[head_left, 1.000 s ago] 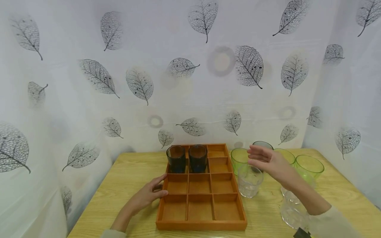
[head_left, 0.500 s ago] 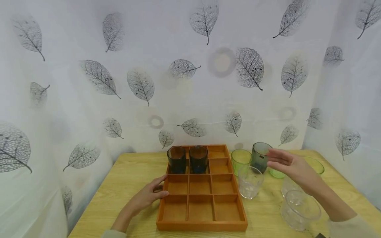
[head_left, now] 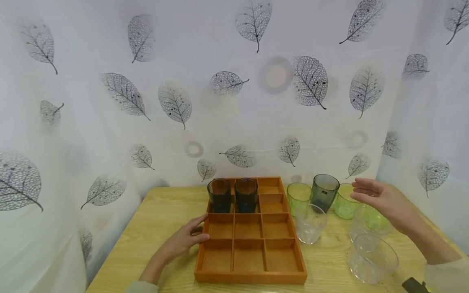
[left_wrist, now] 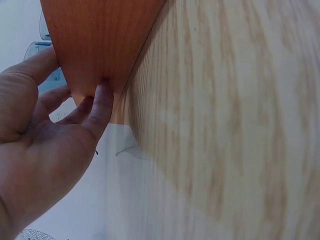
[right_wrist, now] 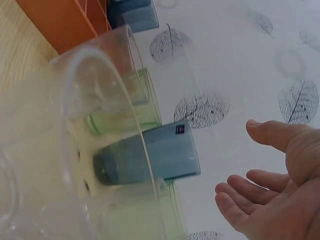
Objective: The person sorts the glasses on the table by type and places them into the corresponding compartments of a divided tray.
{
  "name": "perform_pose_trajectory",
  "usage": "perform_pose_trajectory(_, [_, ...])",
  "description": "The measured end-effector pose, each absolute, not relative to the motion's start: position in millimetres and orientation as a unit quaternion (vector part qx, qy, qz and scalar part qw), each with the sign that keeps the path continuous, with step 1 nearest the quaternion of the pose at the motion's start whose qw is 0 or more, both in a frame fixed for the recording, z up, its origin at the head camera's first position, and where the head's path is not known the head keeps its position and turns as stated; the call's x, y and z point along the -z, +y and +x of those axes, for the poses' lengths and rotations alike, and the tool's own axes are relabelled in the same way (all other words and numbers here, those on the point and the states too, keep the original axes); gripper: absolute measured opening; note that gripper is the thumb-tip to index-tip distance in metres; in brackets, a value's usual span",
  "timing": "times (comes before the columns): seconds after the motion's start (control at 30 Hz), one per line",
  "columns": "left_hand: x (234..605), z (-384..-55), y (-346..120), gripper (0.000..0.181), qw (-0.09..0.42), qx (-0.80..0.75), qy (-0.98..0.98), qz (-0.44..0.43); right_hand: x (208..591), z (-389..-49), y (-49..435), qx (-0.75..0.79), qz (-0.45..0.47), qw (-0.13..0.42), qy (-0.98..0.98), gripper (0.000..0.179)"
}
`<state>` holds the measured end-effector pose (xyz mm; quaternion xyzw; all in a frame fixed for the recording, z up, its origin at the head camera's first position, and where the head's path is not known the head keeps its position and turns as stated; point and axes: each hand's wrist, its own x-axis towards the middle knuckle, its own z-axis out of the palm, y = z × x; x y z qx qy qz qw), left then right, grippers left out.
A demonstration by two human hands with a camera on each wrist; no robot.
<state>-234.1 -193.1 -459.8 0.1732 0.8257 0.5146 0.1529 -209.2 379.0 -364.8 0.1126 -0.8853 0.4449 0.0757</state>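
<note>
My left hand (head_left: 179, 243) rests its fingertips against the left wall of a brown wooden compartment tray (head_left: 250, 278). In the left wrist view those fingers (left_wrist: 102, 107) touch the tray's outer side. Toward the tray's back, two dark blue glasses (head_left: 219, 197) (head_left: 246, 197) stand side by side in separate compartments. Off to the right, my right hand (head_left: 395, 209) is raised, thumb apart from the fingers, holding nothing. Closest to it are a green glass (head_left: 345, 205) and a clear glass (head_left: 360, 230). A smoky grey-blue glass (right_wrist: 150, 155) stands upright farther left.
Beside the tray's right wall are another green glass (head_left: 298, 195) and a clear tumbler (head_left: 309, 228). One more clear glass (head_left: 370, 264) stands at the front right, with green showing behind the clear glass near my right hand. A leaf-printed curtain (head_left: 234, 114) borders the table (head_left: 146, 219).
My right hand has moved right, from in front of the grey-blue glass to beyond the green glass, uncovering both. My left hand stays at the tray, and the glasses have not moved.
</note>
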Motion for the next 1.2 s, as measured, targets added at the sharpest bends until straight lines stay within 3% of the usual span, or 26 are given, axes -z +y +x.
perform_pose_trajectory(0.5, [460,-233,-193,0.073,0.153,-0.515,0.825,0.178,364,-229,389,-0.369,0.084,0.018,-0.925,0.071])
perform_pose_trajectory(1.2, [458,-233,-192,0.074,0.158,-0.522,0.820,0.173,364,-274,366,-0.363,0.150,-0.026,-0.919,0.081])
